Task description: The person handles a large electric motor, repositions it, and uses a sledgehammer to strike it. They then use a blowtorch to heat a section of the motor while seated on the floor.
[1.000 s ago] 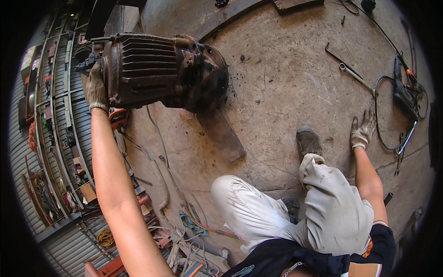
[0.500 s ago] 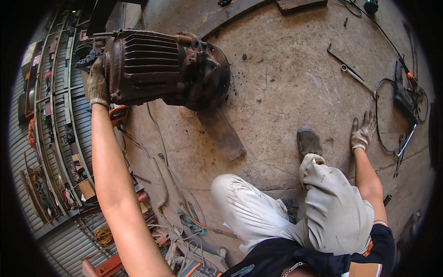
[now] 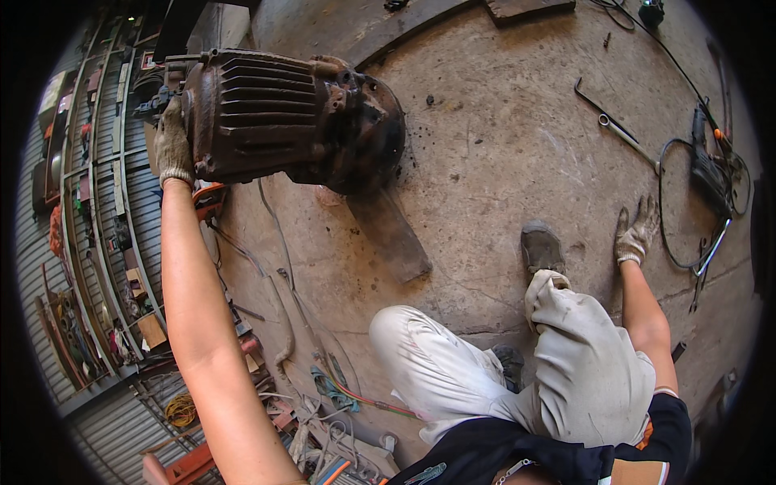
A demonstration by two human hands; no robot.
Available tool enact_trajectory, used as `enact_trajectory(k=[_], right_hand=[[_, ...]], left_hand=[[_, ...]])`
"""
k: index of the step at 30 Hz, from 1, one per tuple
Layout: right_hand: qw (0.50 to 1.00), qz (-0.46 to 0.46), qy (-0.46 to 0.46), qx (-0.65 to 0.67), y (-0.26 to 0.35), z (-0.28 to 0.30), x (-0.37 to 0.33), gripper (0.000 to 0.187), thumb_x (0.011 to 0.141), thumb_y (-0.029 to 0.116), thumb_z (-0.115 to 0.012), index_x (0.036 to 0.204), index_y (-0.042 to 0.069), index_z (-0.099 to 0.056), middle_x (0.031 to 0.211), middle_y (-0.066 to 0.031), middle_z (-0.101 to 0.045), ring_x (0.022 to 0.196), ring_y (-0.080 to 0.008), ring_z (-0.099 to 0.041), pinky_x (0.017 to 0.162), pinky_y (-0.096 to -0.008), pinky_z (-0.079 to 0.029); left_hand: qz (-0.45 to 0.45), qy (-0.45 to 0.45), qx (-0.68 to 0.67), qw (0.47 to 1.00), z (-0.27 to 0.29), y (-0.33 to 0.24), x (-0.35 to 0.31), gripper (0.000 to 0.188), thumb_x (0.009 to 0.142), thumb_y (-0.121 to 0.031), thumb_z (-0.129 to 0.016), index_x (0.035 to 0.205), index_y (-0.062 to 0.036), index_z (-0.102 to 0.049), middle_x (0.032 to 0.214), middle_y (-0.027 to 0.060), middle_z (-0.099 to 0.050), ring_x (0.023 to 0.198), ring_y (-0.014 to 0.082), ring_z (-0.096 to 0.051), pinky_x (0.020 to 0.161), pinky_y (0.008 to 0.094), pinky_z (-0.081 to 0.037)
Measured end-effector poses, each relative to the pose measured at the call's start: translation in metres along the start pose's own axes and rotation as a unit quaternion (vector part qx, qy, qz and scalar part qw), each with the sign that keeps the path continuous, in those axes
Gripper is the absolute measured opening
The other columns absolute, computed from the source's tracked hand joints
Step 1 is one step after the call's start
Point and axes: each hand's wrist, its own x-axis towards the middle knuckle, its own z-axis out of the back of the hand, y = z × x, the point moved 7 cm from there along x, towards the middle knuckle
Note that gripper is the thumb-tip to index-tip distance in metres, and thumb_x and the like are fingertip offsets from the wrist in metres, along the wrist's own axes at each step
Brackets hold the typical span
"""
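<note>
A dark, greasy gearbox [image 3: 263,121] with a ribbed cast housing stands at the upper left, its narrower end down by the floor. My left hand [image 3: 173,145], in a knitted work glove, holds the gearbox at its far end beside a small fitting [image 3: 155,103]; part of the fingers is hidden. Well to the right, my right hand [image 3: 637,230] is pressed flat on the concrete floor, gloved, fingers spread, holding nothing. Between that hand and the gearbox is my shoe [image 3: 541,247]. A flat plank [image 3: 392,238] lies at the gearbox's base.
Right of my right hand lies a black corded power tool [image 3: 710,166] with its cable. A long-handled wrench [image 3: 626,139] is on the floor above it. Hoses [image 3: 295,311] and clutter run along the lower left, beside loaded shelves [image 3: 101,210]. Steel plates [image 3: 420,24] lie at the top.
Almost nothing differs. The view has shifted very slightly; both hands and the gearbox keep their places.
</note>
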Motion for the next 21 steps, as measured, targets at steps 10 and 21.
enact_trajectory(k=[10, 21], right_hand=[[1.0, -0.007, 0.002, 0.006, -0.001, -0.001, -0.001, 0.064, 0.101, 0.044, -0.056, 0.152, 0.007, -0.044, 0.162, -0.0134, -0.035, 0.151, -0.0344, -0.028, 0.125, -0.0488, -0.02], [1.0, 0.011, -0.015, 0.015, -0.003, -0.003, -0.001, 0.066, 0.101, 0.044, -0.055, 0.154, 0.009, -0.04, 0.163, -0.0129, -0.034, 0.151, -0.0352, -0.028, 0.126, -0.0488, -0.019]], left_hand=[[-0.091, -0.058, 0.068, 0.992, 0.008, 0.01, 0.013, 0.069, 0.099, -0.065, -0.047, 0.134, -0.0078, -0.065, 0.127, 0.0173, -0.069, 0.12, 0.0322, -0.062, 0.104, 0.0388, -0.042], [-0.007, -0.128, 0.038, 0.991, 0.018, -0.012, -0.015, 0.07, 0.09, -0.07, -0.059, 0.121, -0.0096, -0.074, 0.116, 0.0149, -0.072, 0.108, 0.0304, -0.067, 0.098, 0.0387, -0.047]])
